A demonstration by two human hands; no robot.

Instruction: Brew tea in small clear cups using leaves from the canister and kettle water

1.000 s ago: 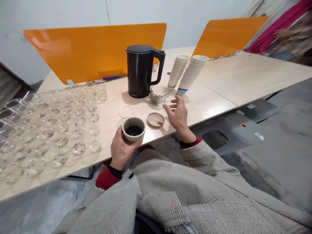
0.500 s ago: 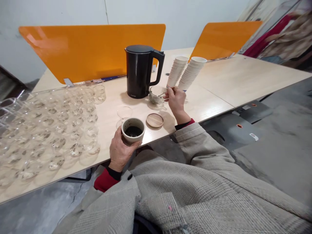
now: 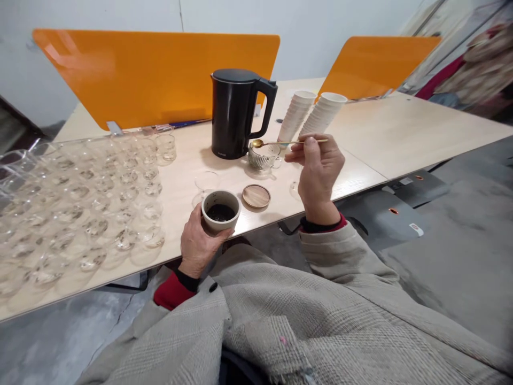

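Note:
My left hand is wrapped round a pale cup with dark contents, held at the table's front edge. Between the fingertips of my right hand is a slim golden spoon, its bowl pointing left over a ribbed glass cup. I cannot make out whether anything lies in the spoon. A round wooden coaster rests on the table just right of the pale cup. A clear glass lid or disc seems to lie behind that cup.
A black electric kettle stands behind the glass cup. Two stacks of white paper cups lean right of it. Many small glasses crowd the left of the table. Orange dividers line the back. Someone's patterned sleeve shows far right.
My right hand has risen and moved right, lifting the golden spoon out of the ribbed glass cup. My left hand holds the pale cup in much the same place.

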